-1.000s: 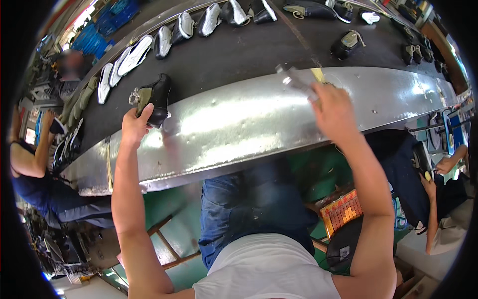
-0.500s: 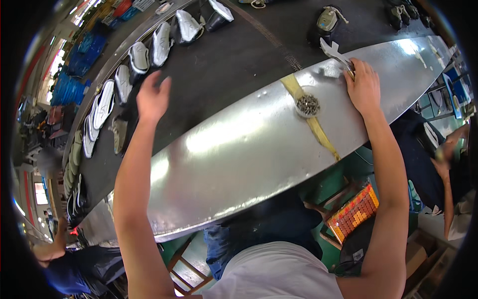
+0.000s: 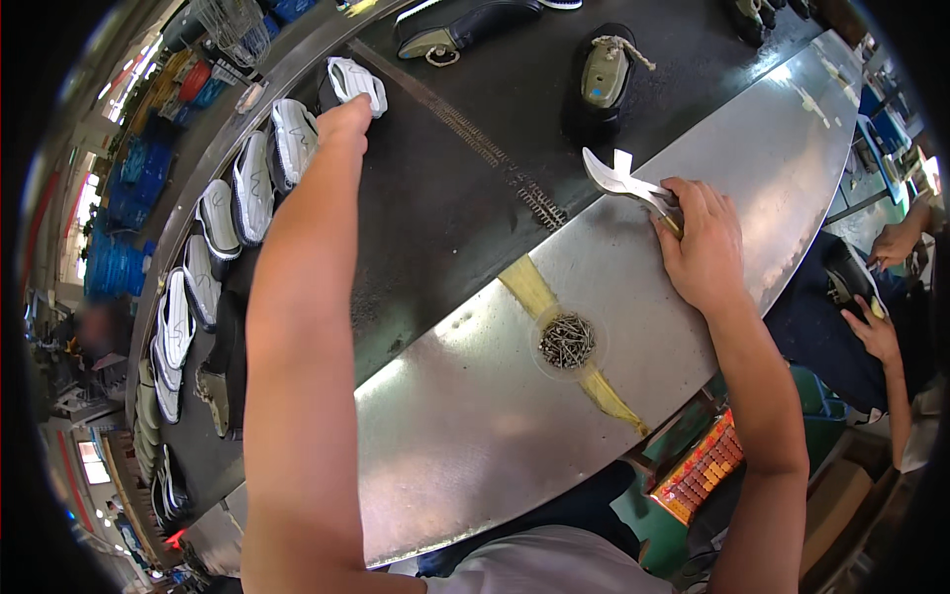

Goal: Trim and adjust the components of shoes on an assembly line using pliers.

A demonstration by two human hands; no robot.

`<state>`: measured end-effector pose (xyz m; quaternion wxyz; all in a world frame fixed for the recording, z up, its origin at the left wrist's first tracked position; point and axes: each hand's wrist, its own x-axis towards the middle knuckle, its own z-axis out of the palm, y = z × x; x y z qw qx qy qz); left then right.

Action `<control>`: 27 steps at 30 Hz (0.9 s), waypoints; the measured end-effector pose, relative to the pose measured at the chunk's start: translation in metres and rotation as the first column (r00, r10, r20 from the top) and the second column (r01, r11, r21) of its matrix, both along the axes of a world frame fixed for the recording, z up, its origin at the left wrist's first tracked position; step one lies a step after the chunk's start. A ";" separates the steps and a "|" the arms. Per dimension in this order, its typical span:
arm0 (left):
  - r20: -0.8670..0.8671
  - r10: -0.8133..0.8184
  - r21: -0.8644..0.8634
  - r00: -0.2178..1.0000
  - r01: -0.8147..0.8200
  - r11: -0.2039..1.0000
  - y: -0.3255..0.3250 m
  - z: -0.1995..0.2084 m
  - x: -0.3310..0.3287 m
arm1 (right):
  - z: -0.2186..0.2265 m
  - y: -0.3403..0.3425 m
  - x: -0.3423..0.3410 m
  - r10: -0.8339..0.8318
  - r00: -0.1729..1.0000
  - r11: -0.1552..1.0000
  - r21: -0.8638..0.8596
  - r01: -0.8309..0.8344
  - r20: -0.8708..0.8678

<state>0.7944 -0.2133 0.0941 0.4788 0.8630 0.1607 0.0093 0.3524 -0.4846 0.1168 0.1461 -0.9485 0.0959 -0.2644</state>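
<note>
Left hand [image 3: 344,123] — arm stretched out over the belt, fingers bent at the near end of a white-topped shoe [image 3: 353,79]. They look to be touching it, but the fingertips are hidden behind the hand, so can't tell if they're closed on it. Shoe sits on the belt [image 3: 435,247], at the end of the row nearest the belt seam [image 3: 465,129].

Right hand [image 3: 705,243] — fingers wrapped around the handle of a hammer [image 3: 623,180], metal head pointing away from me, over the edge where metal ledge meets belt. No nail visible in those fingers.

Progress, my read: hammer in hand and a shoe reached, but that shoe isn't off the belt and no hammer blow is landing. Can't tell from here which shoes have been worked and which are left.

Further out: clear dish [image 3: 569,343] of nails on the metal ledge [image 3: 475,436], sitting over a strip of yellow tape [image 3: 614,401]. Rest of the white-topped row [image 3: 254,188] curves down the belt's left side, with a black-and-olive shoe [image 3: 226,371] beside it, partly behind my forearm. A laced olive-and-black shoe [image 3: 603,77] stands on the belt beyond the hammer. Far right, a co-worker's hands [image 3: 876,335] hold a dark shoe [image 3: 846,272].
</note>
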 end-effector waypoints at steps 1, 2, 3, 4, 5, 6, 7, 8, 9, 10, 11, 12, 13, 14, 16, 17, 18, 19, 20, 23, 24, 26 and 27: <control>-0.048 -0.088 -0.203 0.995 0.077 0.976 -0.023 0.007 -0.030 | -0.002 -0.009 -0.010 -0.035 0.999 0.999 -0.008 0.035 -0.028; -0.061 -0.149 -0.385 0.987 0.114 0.916 -0.025 0.027 -0.051 | -0.001 -0.010 -0.014 -0.042 0.999 0.999 -0.001 0.042 -0.032; -0.078 -0.167 -0.507 0.983 0.105 0.856 -0.004 0.047 -0.053 | 0.001 -0.008 -0.011 -0.022 1.000 1.000 0.003 0.022 -0.022; -0.166 -0.255 -0.651 0.953 0.088 0.754 0.005 0.070 -0.072 | 0.000 -0.012 -0.013 -0.041 0.999 0.999 -0.015 0.041 -0.017; -0.127 -0.294 -0.637 0.947 0.149 0.757 0.026 0.084 -0.094 | -0.001 -0.011 -0.012 -0.046 0.999 0.999 -0.028 0.046 -0.004; -0.084 -0.330 -0.619 0.940 0.210 0.757 0.048 0.098 -0.119 | -0.001 -0.010 -0.010 -0.022 1.000 0.999 -0.024 0.022 0.005; -0.012 -0.366 -0.585 0.930 0.290 0.757 0.072 0.114 -0.153 | -0.003 -0.009 -0.009 -0.028 1.000 0.999 -0.040 0.028 0.014; 0.059 -0.400 -0.541 0.915 0.366 0.757 0.100 0.131 -0.189 | -0.004 -0.007 -0.008 -0.030 0.999 0.998 -0.054 0.032 0.026; 0.159 -0.438 -0.491 0.885 0.456 0.743 0.140 0.148 -0.212 | -0.003 -0.005 -0.005 -0.009 0.999 0.999 -0.052 0.010 0.036; 0.245 -0.481 -0.434 0.842 0.539 0.722 0.177 0.161 -0.236 | -0.003 -0.004 -0.005 -0.036 0.999 0.998 -0.058 0.037 0.020; 0.351 -0.489 -0.291 0.798 0.590 0.753 0.199 0.183 -0.274 | -0.003 -0.003 -0.005 -0.063 0.998 0.996 -0.069 0.063 0.005; 0.441 -0.508 -0.151 0.740 0.619 0.771 0.215 0.201 -0.311 | -0.006 -0.006 -0.009 -0.054 0.999 0.995 -0.079 0.053 -0.004; 0.511 -0.531 -0.037 0.676 0.635 0.772 0.226 0.220 -0.353 | -0.009 -0.009 -0.011 -0.066 0.998 0.993 -0.096 0.067 0.011; 0.560 -0.558 0.074 0.613 0.633 0.771 0.232 0.231 -0.386 | -0.015 -0.012 -0.008 -0.075 0.997 0.991 -0.111 0.077 0.015; 0.593 -0.652 0.308 0.473 0.614 0.726 0.245 0.251 -0.462 | -0.018 -0.015 -0.002 -0.048 0.999 0.990 -0.134 0.050 0.019; 0.537 -0.713 0.354 0.451 0.646 0.676 0.247 0.253 -0.495 | -0.017 -0.017 -0.006 -0.063 0.998 0.984 -0.163 0.064 0.012; 0.516 -0.706 0.281 0.486 0.683 0.675 0.245 0.239 -0.526 | -0.015 -0.021 -0.016 -0.035 0.999 0.984 -0.176 0.036 0.010; 0.442 -0.775 0.297 0.451 0.742 0.601 0.251 0.229 -0.550 | -0.013 -0.024 -0.022 -0.025 0.998 0.978 -0.206 0.037 0.063; 0.379 -0.807 0.309 0.452 0.760 0.571 0.255 0.217 -0.579 | -0.013 -0.014 -0.025 0.002 0.994 0.974 -0.224 0.023 0.112; 0.327 -0.786 0.152 0.525 0.792 0.592 0.258 0.151 -0.645 | 0.012 0.033 -0.086 0.138 0.965 0.965 -0.251 -0.080 0.223; 0.300 -0.775 0.129 0.556 0.781 0.611 0.260 0.126 -0.660 | 0.018 0.058 -0.120 0.178 0.953 0.964 -0.238 -0.118 0.247; 0.301 -0.701 0.029 0.646 0.729 0.684 0.257 0.073 -0.682 | 0.021 0.116 -0.188 0.182 0.983 0.940 0.290 -0.177 0.010; 0.289 -0.645 -0.033 0.707 0.681 0.732 0.254 0.042 -0.693 | 0.016 0.140 -0.221 0.359 0.933 0.795 0.530 -0.295 -0.019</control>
